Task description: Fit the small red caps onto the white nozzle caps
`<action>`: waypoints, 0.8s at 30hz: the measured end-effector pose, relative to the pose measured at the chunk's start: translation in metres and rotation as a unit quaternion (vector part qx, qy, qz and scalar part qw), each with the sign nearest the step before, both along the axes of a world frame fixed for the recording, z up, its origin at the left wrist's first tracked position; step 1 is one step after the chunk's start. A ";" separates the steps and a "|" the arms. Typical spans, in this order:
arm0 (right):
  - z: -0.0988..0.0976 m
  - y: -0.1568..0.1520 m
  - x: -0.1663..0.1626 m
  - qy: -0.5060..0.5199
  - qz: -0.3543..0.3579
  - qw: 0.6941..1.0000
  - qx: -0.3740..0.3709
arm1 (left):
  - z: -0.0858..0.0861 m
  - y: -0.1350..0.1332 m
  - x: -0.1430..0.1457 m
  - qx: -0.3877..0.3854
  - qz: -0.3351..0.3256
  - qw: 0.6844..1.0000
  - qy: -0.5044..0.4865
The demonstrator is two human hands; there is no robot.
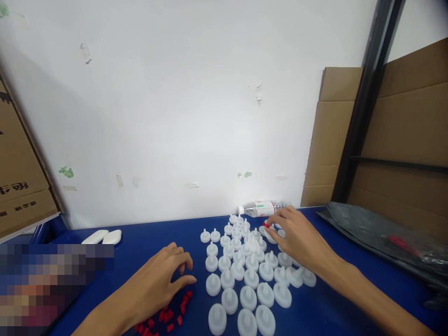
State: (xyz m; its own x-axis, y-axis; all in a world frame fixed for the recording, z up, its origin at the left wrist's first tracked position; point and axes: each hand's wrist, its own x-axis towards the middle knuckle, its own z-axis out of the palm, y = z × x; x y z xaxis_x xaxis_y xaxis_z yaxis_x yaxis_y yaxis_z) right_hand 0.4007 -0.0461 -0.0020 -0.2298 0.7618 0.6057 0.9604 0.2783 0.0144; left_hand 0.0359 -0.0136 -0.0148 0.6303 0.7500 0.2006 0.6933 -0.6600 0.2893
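Many white plastic round pieces with a short spout on top (251,278) stand in loose rows on the blue table (147,238). My right hand (292,233) reaches over the back right of them, thumb and fingertips pinching a small red cap (266,225) at a spout. Whether the cap sits on the spout or just touches it is hard to see. Over a scatter of small red caps (168,315), my left hand (166,270) hovers with thumb and fingers apart, holding nothing I can see. Its wrist hides part of the scatter.
A clear plastic bottle (262,208) lies against the wall behind the white pieces. Two white oval objects (112,237) lie at the back left. A dark plastic bag (371,233) rests on the right. Cardboard (329,135) leans by a dark post; a box (24,186) stands left.
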 end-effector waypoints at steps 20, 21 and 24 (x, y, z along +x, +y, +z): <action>-0.007 -0.001 0.002 -0.006 -0.044 0.990 -0.130 | -0.005 -0.004 0.007 0.111 -0.023 0.994 0.003; -0.006 -0.001 0.001 0.002 -0.035 0.991 -0.131 | -0.004 -0.005 0.008 0.122 -0.019 0.992 0.000; -0.005 -0.001 -0.003 0.029 -0.021 0.991 -0.131 | -0.002 -0.007 0.013 0.141 -0.007 0.990 0.000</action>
